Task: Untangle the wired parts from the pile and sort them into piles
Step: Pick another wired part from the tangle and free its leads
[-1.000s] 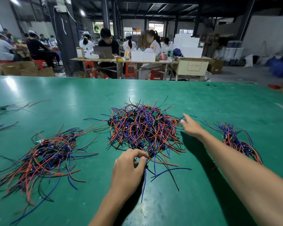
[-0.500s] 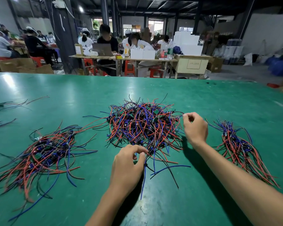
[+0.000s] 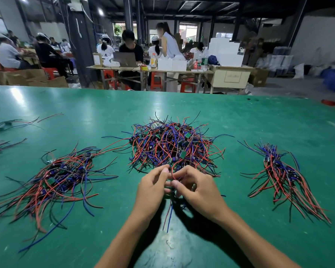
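**Both hands at the near edge of the tangled pile**

We see our left hand (image 3: 153, 187) and right hand (image 3: 196, 187) meeting just below the central pile (image 3: 170, 146) of red, blue and black wired parts on the green table (image 3: 259, 120). Both hands have their fingers curled, pinching wires at the pile's near edge; a red wire loops between our fingertips, and a few loose wire ends (image 3: 167, 215) trail down between our wrists. Which single part each hand holds, we cannot tell.

A spread-out sorted pile (image 3: 54, 178) lies well to the left, and a narrower sorted bundle (image 3: 282, 175) lies well to the right. Stray wires (image 3: 14, 123) rest at the far left edge. Behind the table, people sit at workbenches (image 3: 162, 69).
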Tool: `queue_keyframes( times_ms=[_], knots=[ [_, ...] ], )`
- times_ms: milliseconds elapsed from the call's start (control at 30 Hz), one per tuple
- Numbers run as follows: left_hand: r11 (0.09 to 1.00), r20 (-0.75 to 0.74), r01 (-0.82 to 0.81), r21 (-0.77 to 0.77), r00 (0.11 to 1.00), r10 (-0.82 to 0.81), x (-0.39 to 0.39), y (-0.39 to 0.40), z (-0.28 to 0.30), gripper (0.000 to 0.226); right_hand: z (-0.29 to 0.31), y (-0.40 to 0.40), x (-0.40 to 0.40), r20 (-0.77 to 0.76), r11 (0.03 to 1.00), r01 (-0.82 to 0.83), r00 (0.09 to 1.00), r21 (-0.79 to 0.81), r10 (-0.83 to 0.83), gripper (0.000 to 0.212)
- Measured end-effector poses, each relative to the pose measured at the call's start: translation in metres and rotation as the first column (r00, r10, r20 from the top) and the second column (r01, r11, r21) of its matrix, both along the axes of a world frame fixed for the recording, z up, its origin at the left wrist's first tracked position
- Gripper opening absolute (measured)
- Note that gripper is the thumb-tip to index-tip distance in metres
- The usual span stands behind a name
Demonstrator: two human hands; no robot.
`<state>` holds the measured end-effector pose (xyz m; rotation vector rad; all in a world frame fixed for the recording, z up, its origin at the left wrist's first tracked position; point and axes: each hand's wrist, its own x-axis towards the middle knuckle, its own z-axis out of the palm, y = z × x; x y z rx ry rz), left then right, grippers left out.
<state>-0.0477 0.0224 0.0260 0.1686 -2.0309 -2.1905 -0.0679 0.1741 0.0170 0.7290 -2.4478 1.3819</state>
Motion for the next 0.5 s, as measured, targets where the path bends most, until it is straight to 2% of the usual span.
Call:
queue_keyframes(
  times_ms=[167,233,300,400,467,500],
  knots=[
    [0.988,0.053,0.038,0.153,0.998,-0.046,0.002,-0.005,0.000,0.021,0.004,0.005,0.008,0.029,0.989,-0.127,0.992,0.078,0.125,0.012],
    [0.974,0.070,0.059,0.220,0.995,-0.076,0.004,-0.009,0.001,0.024,0.006,0.006,0.009,0.048,0.982,-0.141,0.990,0.129,0.136,0.023],
    [0.963,0.044,0.076,0.260,0.995,-0.090,0.005,-0.011,0.003,0.028,0.007,0.005,0.008,0.103,0.995,-0.075,0.992,0.062,0.068,0.040],
    [0.982,-0.035,0.104,0.156,0.994,-0.100,0.006,-0.011,0.005,0.032,0.003,0.005,-0.002,0.212,0.993,0.119,0.971,-0.012,-0.114,0.038],
    [0.983,-0.085,0.154,0.096,0.986,-0.146,0.006,-0.010,0.005,0.029,0.003,0.005,-0.008,0.314,0.982,0.160,0.942,-0.099,-0.122,0.032],
    [0.981,-0.107,0.184,0.065,0.978,-0.176,0.007,-0.008,0.005,0.028,0.005,0.005,-0.010,0.373,0.968,0.173,0.923,-0.184,-0.094,0.036]
  ],
)
